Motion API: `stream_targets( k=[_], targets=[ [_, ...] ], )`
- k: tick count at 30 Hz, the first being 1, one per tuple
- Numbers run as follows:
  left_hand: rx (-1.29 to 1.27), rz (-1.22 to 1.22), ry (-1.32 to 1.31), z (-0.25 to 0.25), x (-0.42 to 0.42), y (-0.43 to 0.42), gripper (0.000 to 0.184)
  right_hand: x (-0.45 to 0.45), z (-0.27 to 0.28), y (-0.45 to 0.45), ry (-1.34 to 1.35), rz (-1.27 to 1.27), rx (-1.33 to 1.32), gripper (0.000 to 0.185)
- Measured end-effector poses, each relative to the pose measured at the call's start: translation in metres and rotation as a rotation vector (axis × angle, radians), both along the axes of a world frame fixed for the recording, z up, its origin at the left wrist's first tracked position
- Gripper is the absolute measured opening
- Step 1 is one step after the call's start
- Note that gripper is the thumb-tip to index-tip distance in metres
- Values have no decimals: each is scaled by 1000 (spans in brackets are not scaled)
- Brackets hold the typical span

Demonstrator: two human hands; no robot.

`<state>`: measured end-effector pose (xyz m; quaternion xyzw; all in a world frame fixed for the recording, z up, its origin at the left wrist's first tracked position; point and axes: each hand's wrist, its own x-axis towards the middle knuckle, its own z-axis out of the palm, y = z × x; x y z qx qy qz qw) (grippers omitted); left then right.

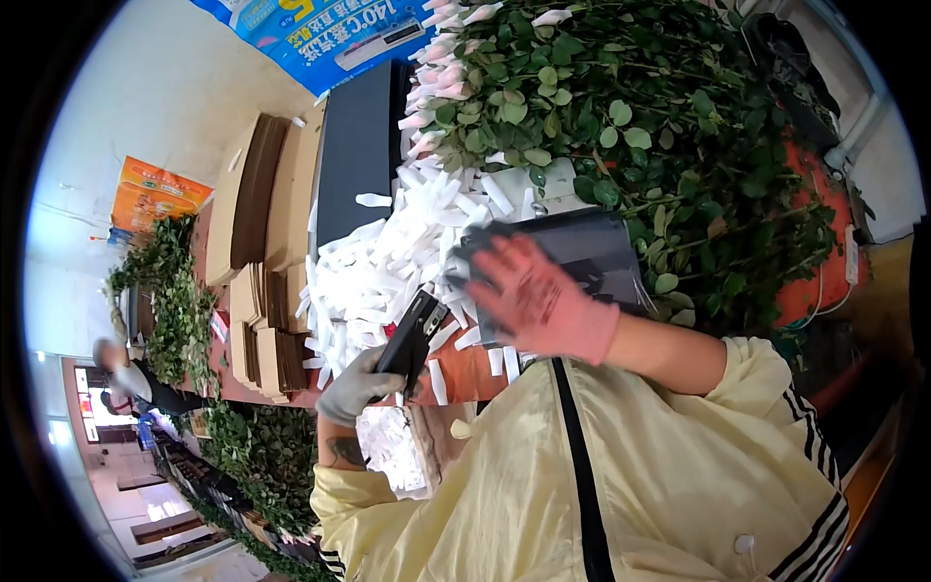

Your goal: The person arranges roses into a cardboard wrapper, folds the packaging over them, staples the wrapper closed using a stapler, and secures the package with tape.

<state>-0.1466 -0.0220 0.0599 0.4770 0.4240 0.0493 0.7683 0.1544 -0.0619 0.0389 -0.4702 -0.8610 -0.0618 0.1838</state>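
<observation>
My left hand [354,390], in a grey glove, is wrapped round a black stapler [409,335] that points up and away from me. My right hand [529,291], in a pink glove with dark grey fingers, has its fingers spread and slightly blurred. It is over the near-left part of a stack of dark, clear-looking sheets [592,242]. Between and beyond my hands lies a big heap of white foam sleeves [388,262]. Rose stems with green leaves [621,126] are piled at the far right, their buds [441,82] wrapped in white sleeves.
Stacks of folded cardboard [247,204] and a black panel [354,145] stand left of the heap. A blue printed bag [310,39] is at the back. More leafy stems [262,456] and another person [131,373] are at the far left. A white bundle [393,451] is below the table edge.
</observation>
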Motion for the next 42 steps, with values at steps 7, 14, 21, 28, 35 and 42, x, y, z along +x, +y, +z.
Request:
stream_targets(
  k=[7,14,21,28,35,42],
  targets=[
    [-280,345,-807,8,26,-46,95,-24,19,-19,328,177,40,57],
    [273,962,-1173,-9,119,-52,73,-15,51,-11,372,-110,-683,68],
    [444,1300,-1183,-61,101,6,69,21,14,2,-105,-339,-376,56],
    [565,1179,-956,-126,120,66,81,28,-7,13,-41,-312,-393,27],
    [451,1003,-986,-150,131,79,80,28,-11,15,53,-296,-358,23],
    [356,1117,-1171,-158,142,94,41,24,-12,13,85,-360,-382,22]
  ],
)
